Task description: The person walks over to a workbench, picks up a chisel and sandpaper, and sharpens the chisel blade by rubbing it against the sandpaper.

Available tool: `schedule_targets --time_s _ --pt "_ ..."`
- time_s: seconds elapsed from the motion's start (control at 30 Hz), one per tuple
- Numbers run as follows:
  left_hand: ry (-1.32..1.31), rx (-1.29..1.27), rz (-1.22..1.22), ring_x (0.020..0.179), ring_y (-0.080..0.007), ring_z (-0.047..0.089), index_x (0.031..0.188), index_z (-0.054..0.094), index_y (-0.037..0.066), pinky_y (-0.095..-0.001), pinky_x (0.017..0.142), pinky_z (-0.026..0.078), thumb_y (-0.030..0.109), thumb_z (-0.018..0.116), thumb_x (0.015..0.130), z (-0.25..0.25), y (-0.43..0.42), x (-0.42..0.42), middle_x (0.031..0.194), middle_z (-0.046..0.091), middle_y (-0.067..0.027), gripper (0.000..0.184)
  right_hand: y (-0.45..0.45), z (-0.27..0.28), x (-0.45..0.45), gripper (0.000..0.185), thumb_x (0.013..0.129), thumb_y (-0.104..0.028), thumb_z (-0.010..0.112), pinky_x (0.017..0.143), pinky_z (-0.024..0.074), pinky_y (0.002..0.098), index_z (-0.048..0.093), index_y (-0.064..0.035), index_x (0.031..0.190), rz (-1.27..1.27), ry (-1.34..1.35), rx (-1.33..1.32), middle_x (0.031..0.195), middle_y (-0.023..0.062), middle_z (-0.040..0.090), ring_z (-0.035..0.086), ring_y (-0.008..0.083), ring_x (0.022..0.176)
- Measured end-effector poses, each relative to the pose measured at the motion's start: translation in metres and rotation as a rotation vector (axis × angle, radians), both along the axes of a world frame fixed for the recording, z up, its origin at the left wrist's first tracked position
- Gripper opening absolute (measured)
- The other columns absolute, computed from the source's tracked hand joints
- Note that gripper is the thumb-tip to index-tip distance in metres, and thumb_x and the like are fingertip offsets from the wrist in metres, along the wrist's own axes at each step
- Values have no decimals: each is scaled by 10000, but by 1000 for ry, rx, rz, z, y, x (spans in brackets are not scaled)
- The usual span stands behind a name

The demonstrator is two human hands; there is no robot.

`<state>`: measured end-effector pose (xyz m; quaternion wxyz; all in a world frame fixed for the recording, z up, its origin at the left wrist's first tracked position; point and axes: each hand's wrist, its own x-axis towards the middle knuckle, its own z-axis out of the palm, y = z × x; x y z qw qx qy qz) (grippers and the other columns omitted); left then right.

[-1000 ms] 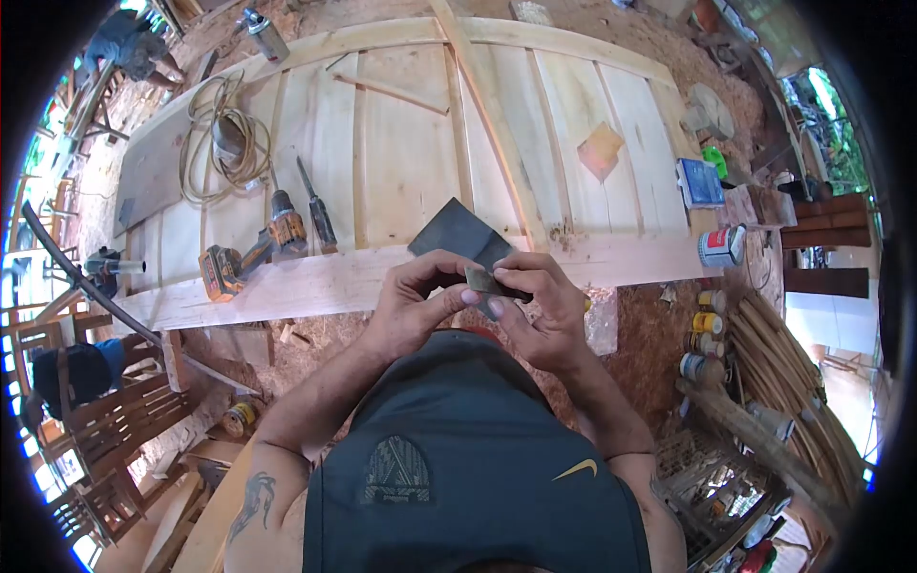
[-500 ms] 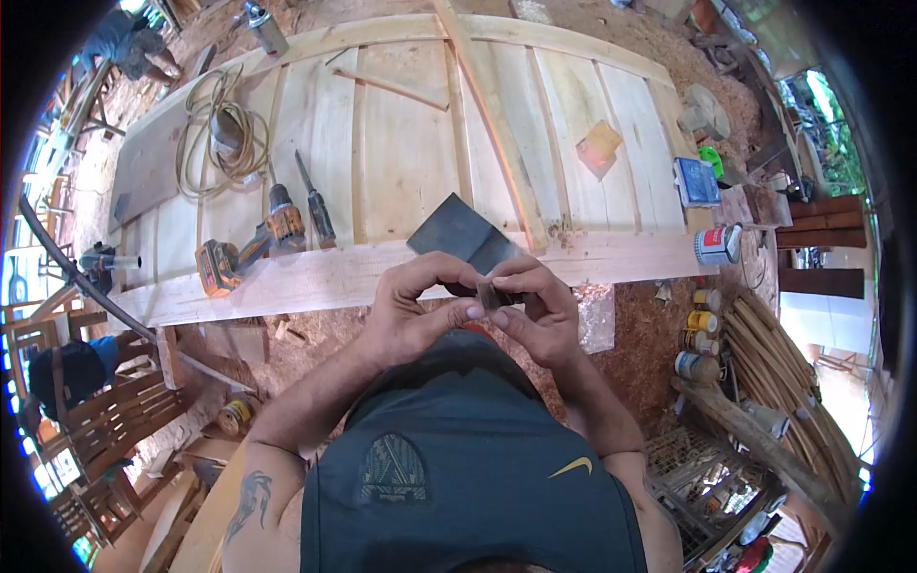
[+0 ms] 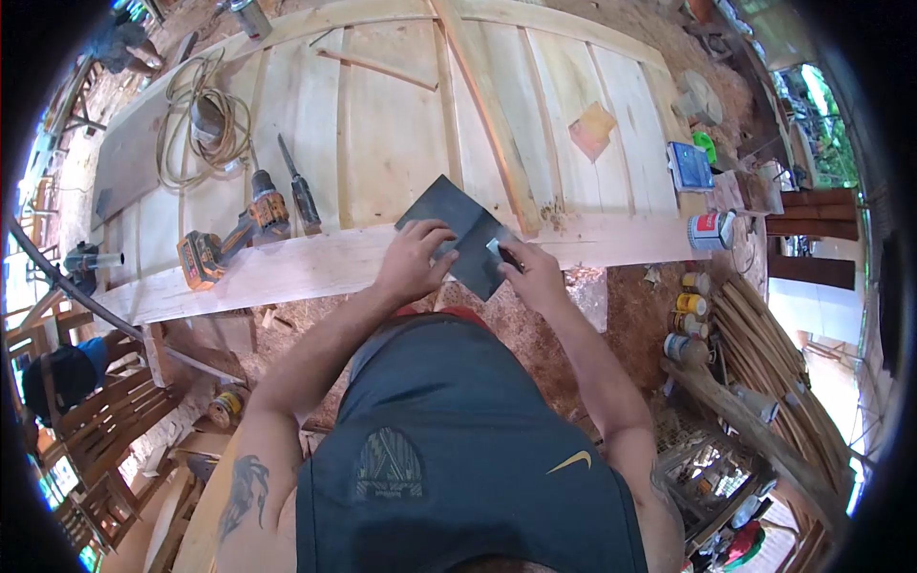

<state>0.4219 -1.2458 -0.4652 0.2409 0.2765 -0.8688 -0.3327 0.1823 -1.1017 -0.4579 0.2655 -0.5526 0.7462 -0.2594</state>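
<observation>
A dark creased sheet, which looks like sandpaper, lies at the near edge of the wooden panel, one corner reaching past the edge. My left hand rests on the sheet's left side, fingers lightly bent and lying on it, thumb apart. On the right side of the sheet, my right hand pinches a small dark piece with a shiny face. Its exact kind is too small to make out, and my fingers partly cover it.
Left on the panel are a cordless drill, a screwdriver-like tool and a coiled cord. A long wooden strip crosses it. Rightward are an orange-brown square, a blue case and a can. Another person stands far left.
My hands have parted from in front of my chest and reached forward. The left has come down on the sheet; the right has carried the small piece over it. The view has shifted slightly.
</observation>
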Motion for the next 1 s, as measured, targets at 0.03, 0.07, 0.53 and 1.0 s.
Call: schedule_targets --time_s 0.03,0.07,0.53,1.0 --pt "-32 -38 -18 1240 -345 617 1231 712 85 -460 1030 510 246 762 934 -11 0 -4 1304 666 -136 341 -2 -6 -2 367 932 -234 755 891 583 474 715 -138 1283 37 66 35 1148 165 731 713 397 1029" --pt "-64 -74 -34 1296 -355 577 1262 697 91 -483 1066 483 269 762 929 -18 0 -9 1361 635 -142 383 -6 -7 -1 345 939 -240 742 887 582 482 721 -142 1268 46 112 70 1149 166 731 712 398 1028" --pt "-109 -176 -33 1435 -407 429 1355 654 82 -563 1180 339 330 763 869 -54 8 -18 1495 522 -194 557 -43 -10 6 272 948 -193 678 840 592 516 745 -121 1201 169 350 259 1066 183 749 727 417 949" --pt "-108 -169 -12 1400 -377 453 1383 679 154 -542 1136 363 406 768 878 -52 7 -21 1468 524 -163 571 -37 -16 10 265 931 -213 696 828 593 531 752 -126 1176 97 280 200 1008 199 761 732 429 919"
